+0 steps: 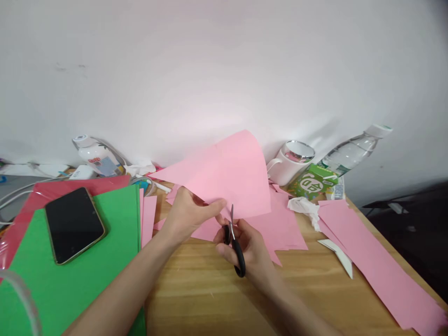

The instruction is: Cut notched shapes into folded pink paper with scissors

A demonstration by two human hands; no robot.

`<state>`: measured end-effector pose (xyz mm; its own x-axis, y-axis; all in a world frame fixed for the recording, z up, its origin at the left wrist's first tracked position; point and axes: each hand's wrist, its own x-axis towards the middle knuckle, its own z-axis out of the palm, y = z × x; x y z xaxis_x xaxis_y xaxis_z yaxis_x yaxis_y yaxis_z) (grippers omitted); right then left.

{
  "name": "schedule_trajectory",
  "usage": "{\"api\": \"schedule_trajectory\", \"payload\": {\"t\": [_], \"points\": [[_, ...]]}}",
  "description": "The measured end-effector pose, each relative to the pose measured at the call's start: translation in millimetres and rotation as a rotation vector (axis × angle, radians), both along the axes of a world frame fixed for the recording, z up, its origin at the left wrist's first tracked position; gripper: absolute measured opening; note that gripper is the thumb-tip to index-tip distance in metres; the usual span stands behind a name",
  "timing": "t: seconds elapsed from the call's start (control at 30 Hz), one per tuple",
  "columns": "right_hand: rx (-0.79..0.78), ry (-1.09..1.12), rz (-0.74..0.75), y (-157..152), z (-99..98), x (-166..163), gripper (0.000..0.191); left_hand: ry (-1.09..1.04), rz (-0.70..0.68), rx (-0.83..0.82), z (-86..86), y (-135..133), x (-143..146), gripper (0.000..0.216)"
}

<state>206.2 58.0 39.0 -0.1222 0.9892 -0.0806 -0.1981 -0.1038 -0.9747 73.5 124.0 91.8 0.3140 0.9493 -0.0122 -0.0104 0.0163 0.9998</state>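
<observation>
My left hand pinches the lower edge of a pink paper sheet and holds it up above the wooden table. My right hand grips black-handled scissors, with the blades pointing up into the sheet's bottom edge right beside my left fingers. More pink paper pieces lie flat under and behind the hands.
Green paper on red paper lies at the left with a black phone on it. At the back stand a white bottle, white mug, green carton and water bottle. A long pink strip lies right.
</observation>
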Motion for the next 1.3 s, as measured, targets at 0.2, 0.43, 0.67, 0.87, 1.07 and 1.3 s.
{"api": "schedule_trajectory", "payload": {"t": [0.2,0.43,0.67,0.87,1.07,1.3], "points": [[-0.025,0.013,-0.011,0.6,3.0,0.4,0.035,0.014,0.005,0.025,-0.3,-0.8,0.8,0.007],[-0.032,0.020,-0.010,-0.1,-0.4,0.5,0.034,0.023,0.020,0.019,1.2,-0.6,1.1,0.009],[-0.043,0.042,-0.018,-1.0,-2.1,0.5,0.035,0.048,0.027,0.016,-0.4,-1.7,-0.1,0.013],[-0.048,0.050,-0.025,-0.7,-4.0,-0.6,0.032,0.020,0.010,-0.014,1.0,-1.9,1.0,0.011],[-0.076,0.026,-0.032,-1.7,-6.4,-1.4,0.030,0.013,0.029,-0.003,0.2,-1.0,1.3,0.002],[-0.020,-0.051,-0.037,-0.8,0.9,0.1,0.034,0.004,-0.038,-0.031,-1.1,-4.6,1.9,0.006]]}}
